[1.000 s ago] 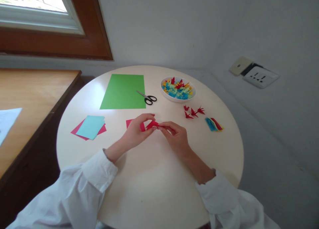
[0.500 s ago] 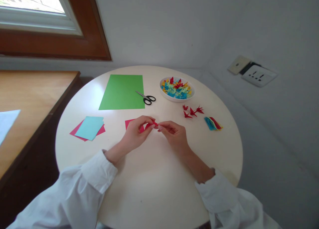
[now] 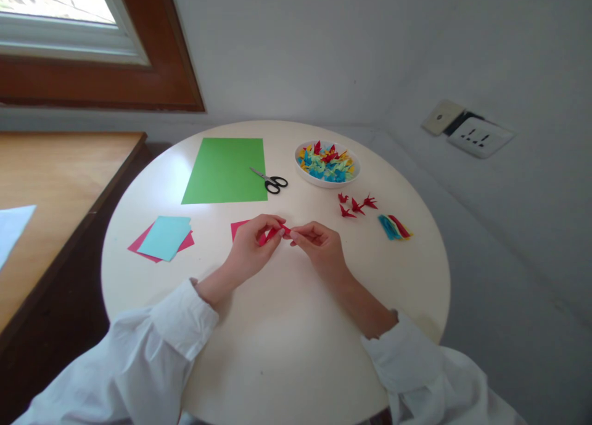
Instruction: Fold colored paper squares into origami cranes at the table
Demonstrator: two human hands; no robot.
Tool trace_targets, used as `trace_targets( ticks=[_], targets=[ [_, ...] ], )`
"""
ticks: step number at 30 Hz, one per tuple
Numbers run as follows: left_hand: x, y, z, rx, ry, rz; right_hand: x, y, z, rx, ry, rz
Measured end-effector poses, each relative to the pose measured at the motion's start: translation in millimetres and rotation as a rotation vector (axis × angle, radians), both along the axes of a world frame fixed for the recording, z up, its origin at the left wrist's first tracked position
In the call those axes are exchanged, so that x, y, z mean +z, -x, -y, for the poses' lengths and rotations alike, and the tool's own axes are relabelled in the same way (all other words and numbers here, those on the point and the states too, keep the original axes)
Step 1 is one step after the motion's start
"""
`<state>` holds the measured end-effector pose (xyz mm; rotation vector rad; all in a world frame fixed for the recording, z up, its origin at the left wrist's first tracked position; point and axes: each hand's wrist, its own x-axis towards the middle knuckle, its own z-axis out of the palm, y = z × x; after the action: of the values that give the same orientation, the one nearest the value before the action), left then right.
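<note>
Over the middle of the round white table, my left hand (image 3: 253,245) pinches a small folded red paper (image 3: 286,230) between thumb and fingers. My right hand (image 3: 321,247) is closed on the other end of the same paper, its thumb and index fingertip pressed together. Fingers cover most of the fold, so its exact shape is hidden. Behind my left hand a red paper sheet (image 3: 238,229) lies flat, partly covered by that hand. Several small red paper cranes (image 3: 355,206) stand on the table beyond my right hand.
A white bowl (image 3: 319,182) of colourful paper cranes stands at the back. Black-handled scissors (image 3: 274,184) overlap a green sheet (image 3: 224,169). Light blue paper (image 3: 164,237) rests on red paper (image 3: 139,243) at left. Coloured paper strips (image 3: 393,227) lie at right. A wall borders the table.
Both hands stay almost in place, still pinching the red paper, with only slight finger movement. The whole view has shifted a little.
</note>
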<state>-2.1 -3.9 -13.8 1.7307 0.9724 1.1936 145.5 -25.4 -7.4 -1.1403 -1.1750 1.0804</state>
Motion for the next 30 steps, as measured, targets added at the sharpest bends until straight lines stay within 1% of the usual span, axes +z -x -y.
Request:
trace_targets(
  ticks=[8, 14, 19, 25, 30],
  targets=[
    [-4.5, -3.4, -0.9, 0.023, 0.052, 0.004, -1.4, 1.1, 0.6, -0.034, -0.042, 0.085],
    [-0.6, -4.3, 0.4, 0.040, 0.069, -0.009, -2.2, 1.5, 0.4, -0.046, -0.036, 0.100],
    [1.0, -5.1, 0.4, 0.050, 0.072, -0.025, -2.7, 2.2, 0.4, -0.050, -0.012, 0.081],
    [0.0, -5.4, 0.5, 0.025, 0.066, -0.031, -3.1, 3.2, 0.3, -0.060, -0.010, 0.068],
    [-1.9, -4.8, -0.4, 0.046, 0.060, -0.060, -0.9, 4.2, 0.5, -0.053, 0.013, 0.042]
  ],
)
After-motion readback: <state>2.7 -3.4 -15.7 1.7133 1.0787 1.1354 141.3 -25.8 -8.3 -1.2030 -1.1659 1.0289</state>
